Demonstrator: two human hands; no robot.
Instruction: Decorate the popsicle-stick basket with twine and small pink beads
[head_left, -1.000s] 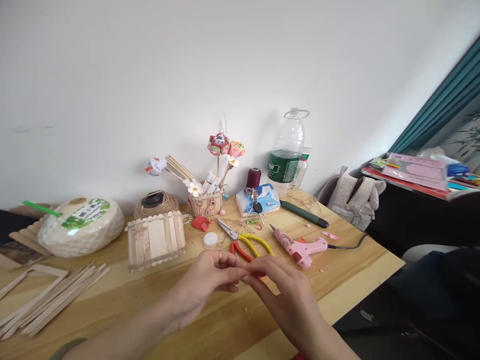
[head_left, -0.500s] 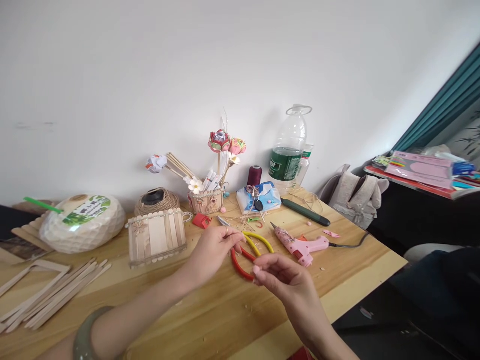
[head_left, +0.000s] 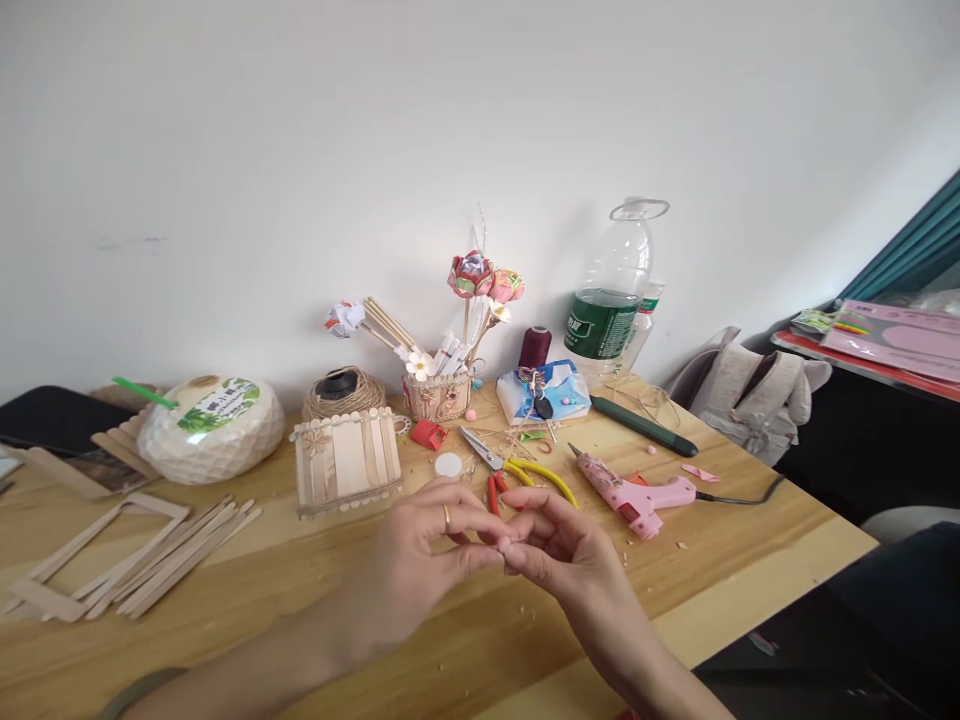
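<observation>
Glue gun (head_left: pixel 634 490): pink, lying on the wooden table (head_left: pixel 750 540).
Water bottle (head_left: pixel 611 300): upright by the wall.
Twine ball (head_left: pixel 343 392): behind the stick fence (head_left: pixel 346 463).

No legible text anywhere.

The two hands, left (head_left: pixel 420 560) and right (head_left: pixel 570 555), meet fingertip to fingertip over the table (head_left: pixel 465 650); bare wood lies open from them at 6 o'clock to the near edge. At 12 o'clock the pliers (head_left: pixel 517 478) lie just beyond the fingers, with a white cap (head_left: pixel 448 464) beside them. At 2 o'clock the glue gun (head_left: pixel 634 490) and its cord (head_left: pixel 742 495) bar the way. At 10 o'clock stands the stick box (head_left: pixel 346 462); at 9 o'clock, well apart, lie loose sticks (head_left: pixel 161 555). Between the box and the sticks a strip of wood is free. Along the wall, twine (head_left: pixel 343 392), flower pot (head_left: pixel 439 393), tissue pack (head_left: pixel 551 392) and bottle (head_left: pixel 615 300) close off the back.
</observation>
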